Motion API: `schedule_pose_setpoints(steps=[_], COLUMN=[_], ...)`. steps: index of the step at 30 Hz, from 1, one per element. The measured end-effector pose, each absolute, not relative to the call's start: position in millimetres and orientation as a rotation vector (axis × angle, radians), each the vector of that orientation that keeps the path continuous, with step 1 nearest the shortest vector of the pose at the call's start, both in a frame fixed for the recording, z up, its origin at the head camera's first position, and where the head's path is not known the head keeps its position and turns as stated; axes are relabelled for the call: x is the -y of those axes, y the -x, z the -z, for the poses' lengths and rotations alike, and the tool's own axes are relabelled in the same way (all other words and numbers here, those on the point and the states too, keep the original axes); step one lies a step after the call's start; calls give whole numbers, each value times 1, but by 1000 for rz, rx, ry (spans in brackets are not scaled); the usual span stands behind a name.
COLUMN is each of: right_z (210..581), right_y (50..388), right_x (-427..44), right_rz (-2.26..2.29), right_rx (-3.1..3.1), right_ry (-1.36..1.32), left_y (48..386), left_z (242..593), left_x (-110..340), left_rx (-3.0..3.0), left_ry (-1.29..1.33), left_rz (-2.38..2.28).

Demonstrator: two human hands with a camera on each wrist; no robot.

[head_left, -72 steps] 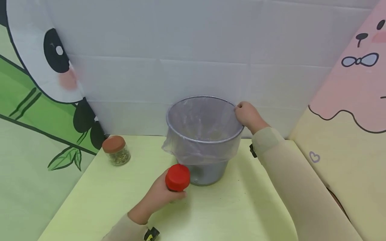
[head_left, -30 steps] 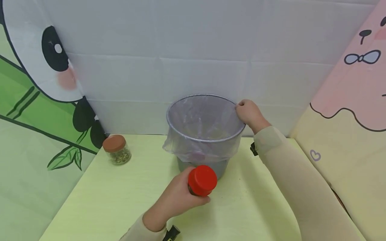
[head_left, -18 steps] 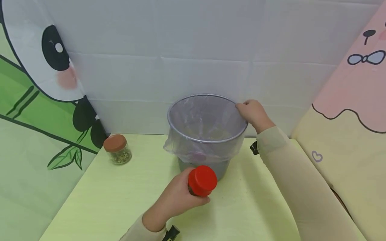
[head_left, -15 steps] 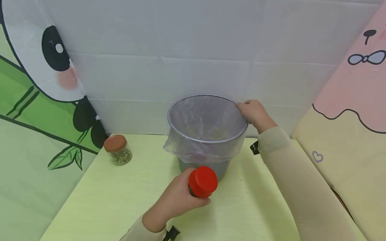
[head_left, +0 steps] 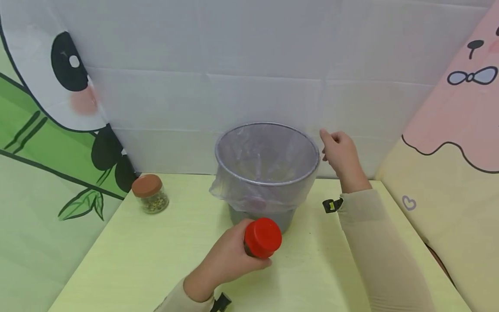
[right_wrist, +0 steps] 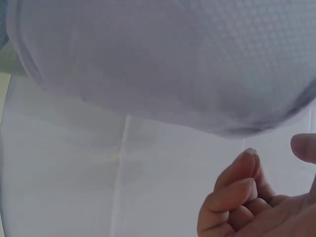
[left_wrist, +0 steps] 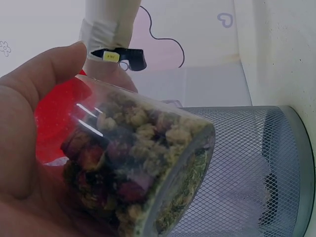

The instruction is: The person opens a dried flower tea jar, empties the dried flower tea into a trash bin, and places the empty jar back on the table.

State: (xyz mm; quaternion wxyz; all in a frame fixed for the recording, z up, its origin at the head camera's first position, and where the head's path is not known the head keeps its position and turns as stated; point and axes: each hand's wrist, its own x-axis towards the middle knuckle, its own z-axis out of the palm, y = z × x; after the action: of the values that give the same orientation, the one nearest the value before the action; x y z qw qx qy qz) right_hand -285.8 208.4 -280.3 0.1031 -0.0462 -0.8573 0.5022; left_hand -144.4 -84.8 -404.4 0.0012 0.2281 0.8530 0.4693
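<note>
A jar with a red lid (head_left: 263,236) is gripped by my left hand (head_left: 226,258), low in front of the bin. Dried rosebuds and pale blossoms fill the clear jar (left_wrist: 133,143), as the left wrist view shows. The grey mesh waste bin (head_left: 286,217) stands upright on the table. A translucent bin bag (head_left: 265,197) lines it and is folded over its rim. Beside the rim's right side, my right hand (head_left: 344,156) is held in the air, holding nothing. In the right wrist view its fingers (right_wrist: 229,197) curl loosely, thumb apart, near the bag-covered rim.
At the table's back left stands a clear jar with a brown lid (head_left: 147,186), holding dried plant pieces. The bin is close to the white back sheet (head_left: 163,99). Printed cloths hang left and right of the pale yellow-green table (head_left: 163,255).
My left hand brought the red-lidded jar rightward in front of the bin, then held it nearly still. My right hand let go of the bin's rim and moved slightly right.
</note>
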Motion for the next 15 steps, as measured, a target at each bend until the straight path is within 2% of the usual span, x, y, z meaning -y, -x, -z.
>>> schedule_pose_setpoints(steps=[15], right_z=[336], right_y=[208], right_x=[-191], right_rz=[-1516], right_rx=[2137], right_ry=[-130], left_y=[142], left_z=[399], left_x=[89], left_rx=[-2675], left_ry=[-702], left_rz=[-1495])
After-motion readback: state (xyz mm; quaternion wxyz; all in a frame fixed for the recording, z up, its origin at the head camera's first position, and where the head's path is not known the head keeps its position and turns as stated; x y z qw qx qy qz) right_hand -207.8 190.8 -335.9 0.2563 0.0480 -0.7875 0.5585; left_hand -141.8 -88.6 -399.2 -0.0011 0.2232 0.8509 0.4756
